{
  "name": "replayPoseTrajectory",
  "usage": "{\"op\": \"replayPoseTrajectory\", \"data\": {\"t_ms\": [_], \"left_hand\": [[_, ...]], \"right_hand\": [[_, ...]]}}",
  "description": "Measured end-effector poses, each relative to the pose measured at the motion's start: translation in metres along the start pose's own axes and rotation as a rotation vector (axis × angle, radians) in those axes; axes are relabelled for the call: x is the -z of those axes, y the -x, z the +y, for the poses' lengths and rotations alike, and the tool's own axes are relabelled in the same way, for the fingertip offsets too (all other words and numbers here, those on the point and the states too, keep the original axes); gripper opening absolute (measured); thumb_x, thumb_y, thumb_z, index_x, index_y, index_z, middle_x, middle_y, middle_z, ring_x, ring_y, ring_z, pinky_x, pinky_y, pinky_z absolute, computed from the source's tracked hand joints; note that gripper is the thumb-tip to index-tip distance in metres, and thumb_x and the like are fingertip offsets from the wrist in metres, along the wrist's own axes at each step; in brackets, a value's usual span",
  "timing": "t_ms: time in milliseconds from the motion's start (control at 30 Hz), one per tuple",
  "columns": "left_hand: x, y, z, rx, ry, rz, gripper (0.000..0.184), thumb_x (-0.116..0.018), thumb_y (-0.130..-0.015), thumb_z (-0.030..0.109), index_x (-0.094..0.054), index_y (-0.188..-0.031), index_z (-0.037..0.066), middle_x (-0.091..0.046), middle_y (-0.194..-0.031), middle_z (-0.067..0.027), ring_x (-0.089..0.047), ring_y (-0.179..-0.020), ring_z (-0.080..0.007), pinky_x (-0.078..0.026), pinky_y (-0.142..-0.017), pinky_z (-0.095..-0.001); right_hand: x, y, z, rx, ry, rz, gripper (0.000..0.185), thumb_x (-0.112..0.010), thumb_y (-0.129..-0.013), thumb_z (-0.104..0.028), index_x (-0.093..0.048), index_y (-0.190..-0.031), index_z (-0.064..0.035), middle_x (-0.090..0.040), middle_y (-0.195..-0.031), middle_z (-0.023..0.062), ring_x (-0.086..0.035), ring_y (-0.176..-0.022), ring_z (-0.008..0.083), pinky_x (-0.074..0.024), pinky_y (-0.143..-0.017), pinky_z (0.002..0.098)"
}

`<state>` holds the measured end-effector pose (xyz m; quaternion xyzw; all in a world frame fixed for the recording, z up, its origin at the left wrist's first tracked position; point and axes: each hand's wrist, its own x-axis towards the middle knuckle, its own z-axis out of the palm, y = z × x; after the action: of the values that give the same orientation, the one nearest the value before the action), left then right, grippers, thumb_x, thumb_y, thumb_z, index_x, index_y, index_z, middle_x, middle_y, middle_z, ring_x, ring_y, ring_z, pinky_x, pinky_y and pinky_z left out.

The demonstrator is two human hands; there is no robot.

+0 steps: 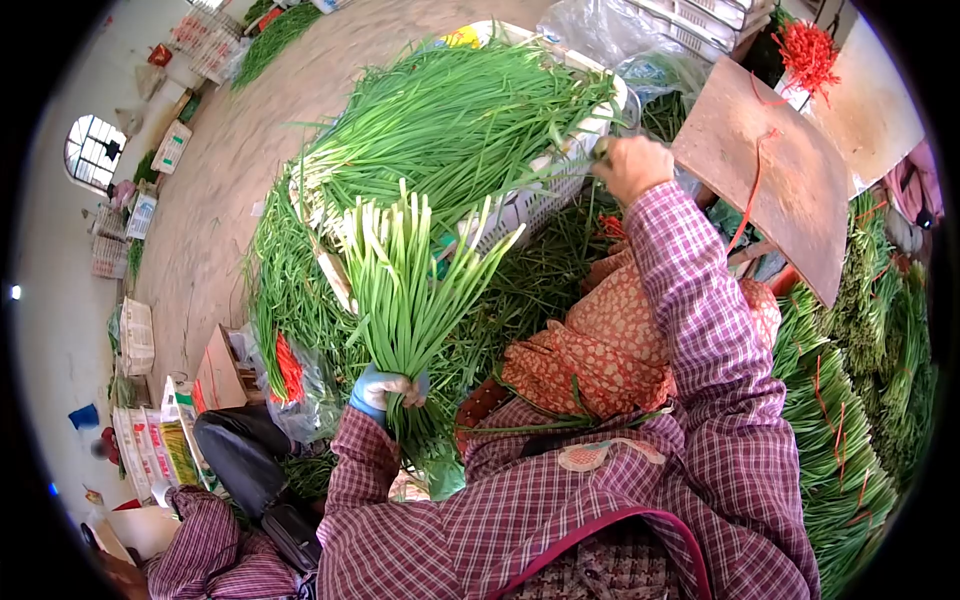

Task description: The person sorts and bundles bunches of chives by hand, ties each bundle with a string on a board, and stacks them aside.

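Observation:
My left hand (390, 390), in a light blue glove with bare fingertips showing, is closed around the lower part of a bunch of garlic chives (410, 300). The bunch stands upright, its pale cut ends fanned out at the top. My right hand (635, 168) is bare and pinched at the right rim of a white plastic basket (570, 180). A few thin green leaves trail from its fingers, somewhat blurred. In the basket lies a large heap of loose garlic chives (460, 120), pale ends toward the left.
Loose leaves (540, 250) cover the ground around the basket. On the right stand a brown board (765, 170) with a red tie on it, a bundle of red ties (805, 55) and rows of tied chives (830, 430). Another person's leg (245, 450) is at lower left.

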<state>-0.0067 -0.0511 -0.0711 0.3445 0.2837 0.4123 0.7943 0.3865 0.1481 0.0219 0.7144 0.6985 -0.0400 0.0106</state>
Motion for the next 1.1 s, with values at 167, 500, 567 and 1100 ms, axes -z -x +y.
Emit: {"op": "replayPoseTrajectory", "data": {"t_ms": [167,500,567,1100], "left_hand": [[-0.012,-0.007,0.008,0.084,-0.063,0.019,0.038,-0.068,-0.068,0.011,-0.060,-0.100,-0.008,-0.055,-0.056,-0.0104,-0.047,-0.039,-0.0209,-0.044,-0.044,-0.0351],[-0.039,-0.029,0.014,0.031,-0.162,0.114,0.048,-0.071,-0.076,0.022,-0.056,-0.113,-0.006,-0.051,-0.056,-0.0078,-0.046,-0.042,-0.0187,-0.041,-0.045,-0.0340],[-0.045,-0.035,0.016,-0.008,-0.164,0.104,0.049,-0.068,-0.079,0.024,-0.055,-0.115,-0.006,-0.049,-0.057,-0.0066,-0.045,-0.045,-0.0174,-0.040,-0.046,-0.0334],[-0.177,-0.124,-0.001,-0.008,-0.064,0.229,0.025,-0.063,-0.086,0.018,-0.058,-0.102,-0.001,-0.059,-0.077,-0.0078,-0.059,-0.066,-0.0187,-0.052,-0.065,-0.0319]], "right_hand": [[0.006,0.030,-0.036,0.492,-0.532,0.352,0.031,-0.063,-0.085,-0.039,-0.067,-0.103,-0.0143,-0.069,-0.092,0.0100,-0.067,-0.083,0.0253,-0.0537,-0.079,0.0415],[0.024,0.075,-0.068,0.577,-0.954,0.405,0.023,-0.064,-0.086,-0.027,-0.065,-0.086,-0.0044,-0.066,-0.076,0.0131,-0.065,-0.069,0.0325,-0.0505,-0.062,0.0396],[0.008,0.080,-0.063,0.535,-0.990,0.368,0.027,-0.063,-0.087,-0.031,-0.065,-0.087,-0.0038,-0.066,-0.076,0.0134,-0.065,-0.068,0.0316,-0.0506,-0.062,0.0392],[-0.002,0.052,-0.070,0.473,-1.868,-0.619,0.070,-0.067,-0.087,-0.034,-0.034,-0.140,-0.0037,-0.056,-0.122,0.0148,-0.057,-0.111,0.0237,-0.0456,-0.097,0.0370]]}}
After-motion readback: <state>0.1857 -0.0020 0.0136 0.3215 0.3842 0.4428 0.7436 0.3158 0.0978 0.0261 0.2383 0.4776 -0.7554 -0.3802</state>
